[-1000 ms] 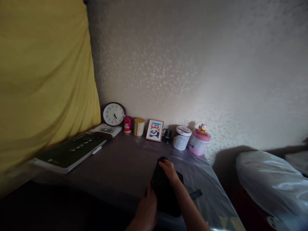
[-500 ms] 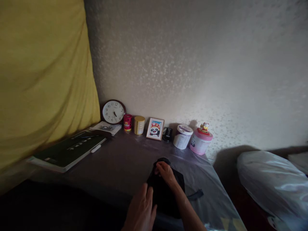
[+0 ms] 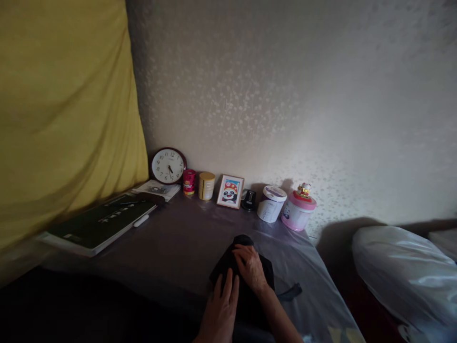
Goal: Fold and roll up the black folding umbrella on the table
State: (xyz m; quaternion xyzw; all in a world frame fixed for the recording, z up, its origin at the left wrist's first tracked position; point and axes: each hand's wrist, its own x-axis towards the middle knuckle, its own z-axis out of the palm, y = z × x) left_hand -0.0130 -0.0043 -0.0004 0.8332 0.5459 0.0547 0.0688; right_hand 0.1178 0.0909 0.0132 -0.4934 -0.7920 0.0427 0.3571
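Note:
A black cloth item (image 3: 264,272) lies on the grey-covered table near its front edge, with a dark strap (image 3: 291,291) sticking out on its right. My left hand (image 3: 222,305) rests on the cloth's left part, fingers spread and pointing away from me. Over the upper middle of the cloth lies my right hand (image 3: 250,267), its fingers bent slightly and apart, touching the fabric. Neither hand shows anything held. The lower part of the cloth merges into shadow.
Along the wall stand a clock (image 3: 169,166), a red can (image 3: 189,182), a yellow can (image 3: 206,186), a panda picture frame (image 3: 230,191), a white tub (image 3: 271,205) and a pink tub (image 3: 297,213). A green book (image 3: 103,221) lies left; a plastic-wrapped bundle (image 3: 403,271) sits right.
My left hand has moved forward onto the cloth. The fingers of my right hand have opened from a pinch and lie flatter. The cloth's left side has spread outward.

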